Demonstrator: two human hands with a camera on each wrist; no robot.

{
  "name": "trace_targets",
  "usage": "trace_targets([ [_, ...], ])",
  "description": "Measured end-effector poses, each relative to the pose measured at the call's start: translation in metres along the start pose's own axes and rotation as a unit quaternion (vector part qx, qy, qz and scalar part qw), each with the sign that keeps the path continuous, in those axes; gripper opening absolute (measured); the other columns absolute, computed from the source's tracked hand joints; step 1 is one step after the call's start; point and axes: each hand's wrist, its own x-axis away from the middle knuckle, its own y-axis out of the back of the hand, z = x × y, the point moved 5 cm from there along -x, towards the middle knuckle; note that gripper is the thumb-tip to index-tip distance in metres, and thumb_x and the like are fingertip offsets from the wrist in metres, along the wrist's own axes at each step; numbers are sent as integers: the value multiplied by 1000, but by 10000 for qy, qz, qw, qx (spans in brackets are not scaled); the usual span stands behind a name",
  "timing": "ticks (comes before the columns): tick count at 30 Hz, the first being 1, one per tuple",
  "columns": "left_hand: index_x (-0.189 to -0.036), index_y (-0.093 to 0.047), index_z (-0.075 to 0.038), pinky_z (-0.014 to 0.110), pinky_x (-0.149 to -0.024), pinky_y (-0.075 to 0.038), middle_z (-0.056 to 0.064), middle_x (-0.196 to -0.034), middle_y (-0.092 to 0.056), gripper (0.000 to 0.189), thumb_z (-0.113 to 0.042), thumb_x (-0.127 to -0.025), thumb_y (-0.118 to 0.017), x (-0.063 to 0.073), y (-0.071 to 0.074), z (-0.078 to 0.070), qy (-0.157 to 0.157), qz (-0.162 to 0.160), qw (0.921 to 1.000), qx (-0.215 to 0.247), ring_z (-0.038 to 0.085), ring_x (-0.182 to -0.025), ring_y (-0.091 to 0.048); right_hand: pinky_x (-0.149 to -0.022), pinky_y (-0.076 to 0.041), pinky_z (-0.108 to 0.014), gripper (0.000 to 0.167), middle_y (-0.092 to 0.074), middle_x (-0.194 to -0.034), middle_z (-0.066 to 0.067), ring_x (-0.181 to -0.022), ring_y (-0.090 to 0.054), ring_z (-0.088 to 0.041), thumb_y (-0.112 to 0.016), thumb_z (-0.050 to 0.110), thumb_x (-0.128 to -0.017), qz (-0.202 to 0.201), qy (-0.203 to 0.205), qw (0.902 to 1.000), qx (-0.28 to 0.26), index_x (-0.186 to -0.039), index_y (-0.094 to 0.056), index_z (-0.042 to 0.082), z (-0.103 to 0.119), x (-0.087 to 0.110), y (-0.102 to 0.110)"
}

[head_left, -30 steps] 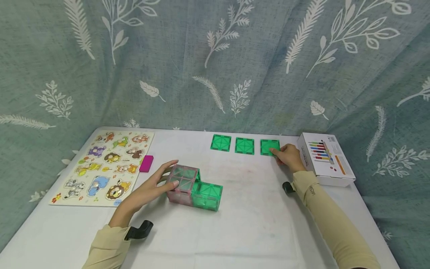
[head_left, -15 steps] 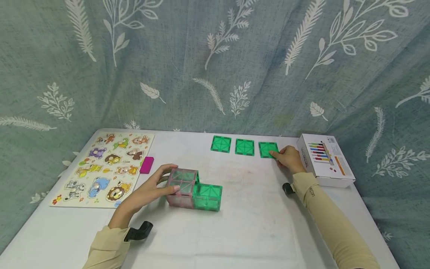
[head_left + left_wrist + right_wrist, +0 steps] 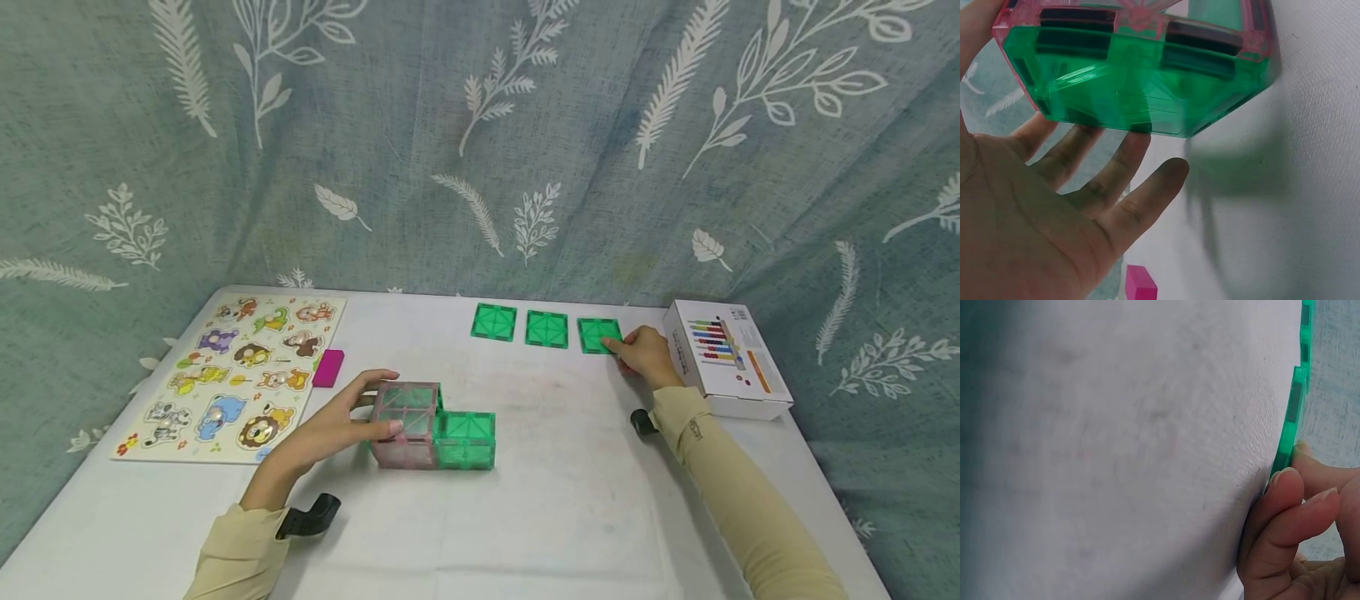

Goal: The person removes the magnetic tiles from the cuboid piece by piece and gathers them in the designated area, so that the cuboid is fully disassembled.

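In the head view a block built of see-through magnetic tiles, pink-edged on the left [image 3: 408, 404] and with a lower green part [image 3: 467, 440] on the right, stands on the table. My left hand [image 3: 330, 429] grips its left end, thumb at the front top edge and fingers behind. The left wrist view shows fingertips against the green tile wall [image 3: 1091, 94]. Toward the back, three green square magnetic tiles lie in a row. My right hand [image 3: 647, 357] pinches the near right corner of the rightmost green tile [image 3: 595, 331], which rests on the table.
Beside that tile lie a middle green tile [image 3: 547, 329] and a left one [image 3: 493, 322]. An animal puzzle board [image 3: 225, 379] lies at the left with a magenta block [image 3: 327, 367] by its edge. A white box [image 3: 738, 354] stands right of my right hand.
The right hand has drawn the rightmost tile slightly left and nearer. The left hand has turned the tile block a little, so its front faces me more squarely.
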Motion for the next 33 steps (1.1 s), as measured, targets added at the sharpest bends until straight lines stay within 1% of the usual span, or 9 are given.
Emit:
trace_targets([
  [4,-149,-38,-21,59,-103,-43,17,-149,-47,69,-33,-91,-73,1,0,1,43,32,10000,25,45,-145,-35,-54,-47,-24,49,-64,-63,-1,-53,-58,-10,-68,39,-95,-21,5,10000,23,-109,-56,-5,1,1,-1],
  [7,-148,-38,-23,61,-104,-42,16,-152,-44,66,-33,-92,-72,1,-1,2,31,87,9999,78,46,-147,-30,-57,-45,-26,50,-64,-67,-4,-58,-57,-13,-67,41,-96,-9,59,9997,248,-109,-56,-6,1,2,-1],
  [12,-148,-37,-24,63,-105,-40,15,-153,-43,66,-33,-92,-71,1,-2,5,0,136,9999,91,47,-149,-29,-63,-45,-31,55,-63,-85,-15,-71,-57,-22,-63,44,-97,-10,178,9974,701,-116,-54,-8,3,5,0],
  [15,-147,-37,-23,62,-104,-41,16,-152,-44,66,-33,-92,-72,1,-1,5,-4,128,9999,75,46,-147,-31,-63,-47,-32,59,-65,-90,-21,-70,-59,-25,-60,43,-99,-33,346,9960,821,-122,-52,-10,11,10,2],
  [18,-146,-37,-22,63,-105,-41,17,-153,-42,66,-33,-92,-72,2,-1,5,-4,121,9999,83,47,-148,-29,-61,-47,-34,59,-67,-91,-23,-68,-61,-25,-59,41,-100,-3,597,9933,987,-128,-51,-10,24,17,6],
  [23,-146,-36,-19,66,-108,-38,18,-156,-38,67,-33,-91,-73,2,-1,4,32,127,9998,118,49,-151,-22,-63,-50,-36,55,-69,-105,-24,-76,-64,-28,-58,41,-100,389,914,9837,1498,-129,-55,-6,45,31,6],
  [26,-146,-35,-19,66,-108,-38,18,-156,-38,68,-34,-91,-73,2,-2,4,46,144,9998,116,49,-151,-22,-60,-50,-36,55,-71,-107,-21,-76,-66,-27,-60,44,-99,586,1081,9768,1753,-128,-58,-3,56,39,1],
  [29,-146,-36,-19,63,-107,-40,18,-154,-40,68,-34,-91,-73,3,-2,4,26,155,9998,94,49,-150,-25,-60,-51,-35,54,-73,-103,-19,-74,-66,-25,-62,44,-98,686,1362,9712,1830,-127,-61,-2,69,47,-5],
  [33,-146,-38,-20,57,-103,-44,18,-150,-45,66,-33,-91,-73,4,-3,4,-21,195,9998,81,46,-146,-33,-68,-54,-37,49,-72,-108,-18,-81,-68,-25,-63,41,-98,892,1957,9603,1777,-126,-63,0,88,62,-14],
])
